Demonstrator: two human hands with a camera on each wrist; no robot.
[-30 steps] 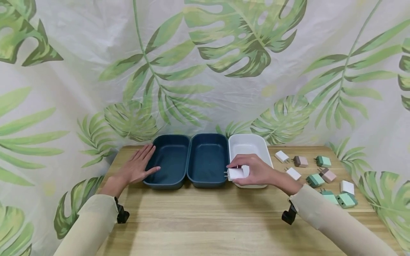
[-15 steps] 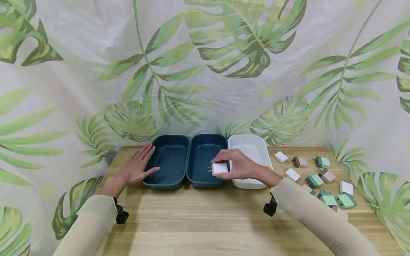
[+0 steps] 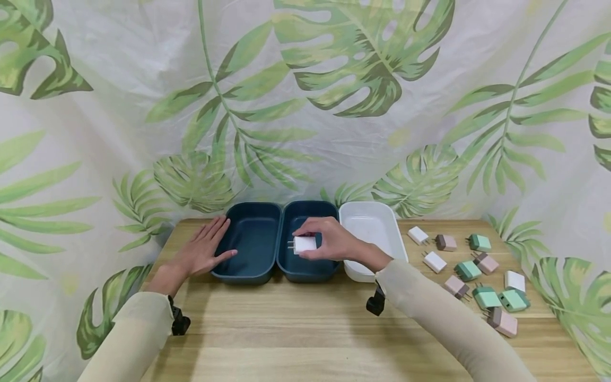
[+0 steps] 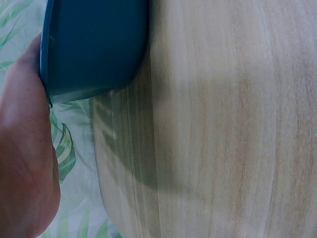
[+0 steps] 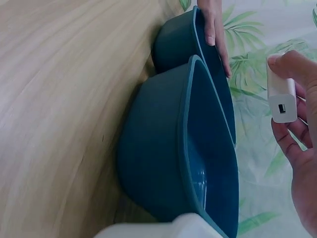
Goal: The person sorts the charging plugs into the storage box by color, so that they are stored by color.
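My right hand pinches a white USB charger between thumb and fingers, above the middle dark blue bin. Its two metal prongs point left in the head view. In the right wrist view, the USB port of the charger faces the camera. My left hand rests with straight fingers on the left rim of the left dark blue bin, thumb over its near corner. In the left wrist view, part of the left hand lies along the wall of that bin.
A white bin stands right of the two blue ones, all side by side. Several chargers, white, green and pink-brown, lie scattered on the wooden table at the right. A leaf-print cloth hangs behind.
My right hand has carried the white charger leftward from over the white bin to over the middle blue bin. The left hand has stayed on the left bin.
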